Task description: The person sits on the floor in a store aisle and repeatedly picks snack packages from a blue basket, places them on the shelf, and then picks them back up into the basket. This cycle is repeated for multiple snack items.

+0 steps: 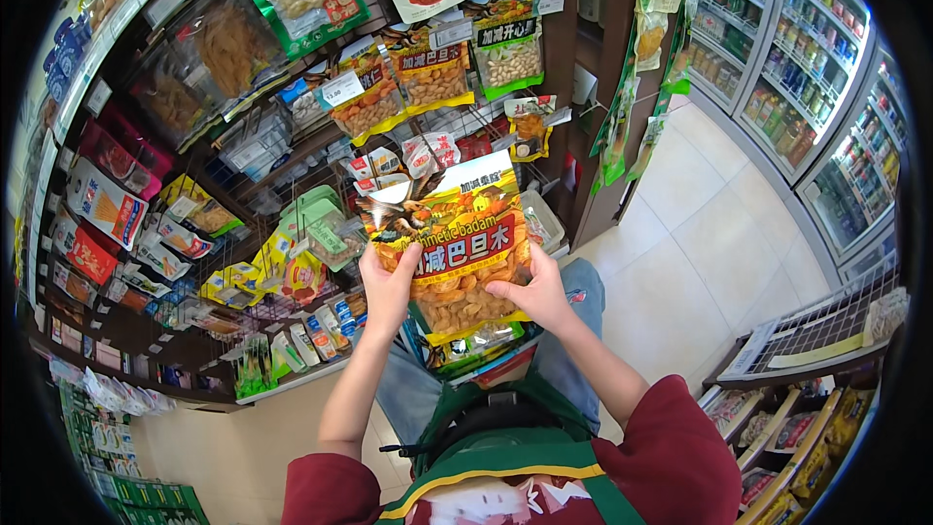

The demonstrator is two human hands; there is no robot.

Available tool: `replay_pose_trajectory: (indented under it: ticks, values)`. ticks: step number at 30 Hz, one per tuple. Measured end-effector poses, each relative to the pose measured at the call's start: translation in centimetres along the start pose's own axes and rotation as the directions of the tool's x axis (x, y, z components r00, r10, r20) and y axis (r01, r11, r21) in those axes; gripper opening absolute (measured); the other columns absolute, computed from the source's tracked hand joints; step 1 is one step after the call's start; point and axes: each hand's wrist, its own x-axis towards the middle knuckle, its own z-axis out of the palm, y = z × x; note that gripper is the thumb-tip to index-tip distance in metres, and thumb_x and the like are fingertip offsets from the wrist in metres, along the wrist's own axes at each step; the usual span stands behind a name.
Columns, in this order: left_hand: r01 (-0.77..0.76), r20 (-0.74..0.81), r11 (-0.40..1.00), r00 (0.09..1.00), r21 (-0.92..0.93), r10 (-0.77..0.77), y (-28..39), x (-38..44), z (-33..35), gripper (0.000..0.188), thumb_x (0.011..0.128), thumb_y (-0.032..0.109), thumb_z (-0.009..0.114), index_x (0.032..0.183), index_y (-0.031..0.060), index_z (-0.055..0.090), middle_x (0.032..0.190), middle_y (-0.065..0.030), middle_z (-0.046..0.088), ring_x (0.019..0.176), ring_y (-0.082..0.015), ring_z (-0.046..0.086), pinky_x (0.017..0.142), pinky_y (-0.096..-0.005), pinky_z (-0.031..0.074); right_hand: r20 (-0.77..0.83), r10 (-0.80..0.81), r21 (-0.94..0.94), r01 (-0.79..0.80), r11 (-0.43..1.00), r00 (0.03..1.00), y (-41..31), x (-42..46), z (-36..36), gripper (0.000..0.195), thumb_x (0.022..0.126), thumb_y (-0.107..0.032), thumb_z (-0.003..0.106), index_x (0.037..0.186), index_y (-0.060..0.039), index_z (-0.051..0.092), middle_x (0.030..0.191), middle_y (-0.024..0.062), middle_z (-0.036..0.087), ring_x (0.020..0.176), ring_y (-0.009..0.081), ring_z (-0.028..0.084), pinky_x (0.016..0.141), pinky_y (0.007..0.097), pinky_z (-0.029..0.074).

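Both of my hands grip a large bag of badam nuts (466, 233) with a printed eagle and a clear window. My left hand (389, 281) pinches its left edge, thumb across the front. On the other side, my right hand (539, 288) holds the right edge, its thumb lying over the window. The bag is held up before the snack rack, its top edge away from me. Just below it, more packets (481, 343) lie in a container between my knees, partly hidden by the bag. Similar nut bags (430, 69) hang on the rack beyond.
A dark snack rack (557, 87) with hooks spans the front and left. Yellow packets (280, 262) and a green-lidded tub (332, 230) sit low at left. Glass-door drink coolers (794, 73) line the far right across the tiled floor (692, 211). A slatted display stand (773, 430) is near right.
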Motion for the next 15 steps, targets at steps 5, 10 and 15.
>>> replay_pose_trajectory:
  ticks: [5, 10, 15]
  values:
    - [-0.025, 0.079, 0.995, 0.997, 0.099, 0.018, 1.6, 2.2, 1.2, 0.029, 0.089, 0.009, 0.066, 0.113, -0.0030, 0.055, 0.105, -0.0069, 0.065, 0.094, -0.0114, 0.060, 0.085, -0.0280, 0.048, 0.018, -0.029, 0.095, 0.027, 0.995, 0.999, 0.3, 1.4, -1.4, 0.054, 0.084, -0.003, 0.072, 0.130, 0.0033, 0.044, 0.126, 0.0098, 0.059, 0.115, 0.0168, 0.057, 0.100, 0.0338, 0.045]
    - [-0.073, 0.113, 0.997, 0.991, 0.025, 0.070, 2.9, 5.9, 1.7, 0.039, 0.091, 0.000, 0.061, 0.127, -0.0025, 0.047, 0.103, -0.0062, 0.067, 0.086, -0.0056, 0.061, 0.067, -0.0192, 0.048, -0.062, -0.085, -0.006, 0.085, 0.996, 0.994, 0.7, 2.6, -3.0, 0.050, 0.087, -0.004, 0.069, 0.130, 0.0032, 0.045, 0.124, 0.0092, 0.059, 0.115, 0.0159, 0.056, 0.100, 0.0326, 0.044]
    - [-0.736, 0.454, 0.272, 0.619, 0.620, 0.641, 3.6, 13.7, 2.7, 0.049, 0.085, -0.001, 0.067, 0.131, 0.0022, 0.050, 0.120, -0.0164, 0.064, 0.108, -0.0263, 0.065, 0.086, -0.0327, 0.055, -0.148, -0.054, 0.030, 0.059, 0.998, 0.988, 2.4, 4.0, -5.4, 0.046, 0.087, -0.001, 0.066, 0.129, 0.0030, 0.047, 0.122, 0.0086, 0.061, 0.111, 0.0146, 0.059, 0.097, 0.0313, 0.046]
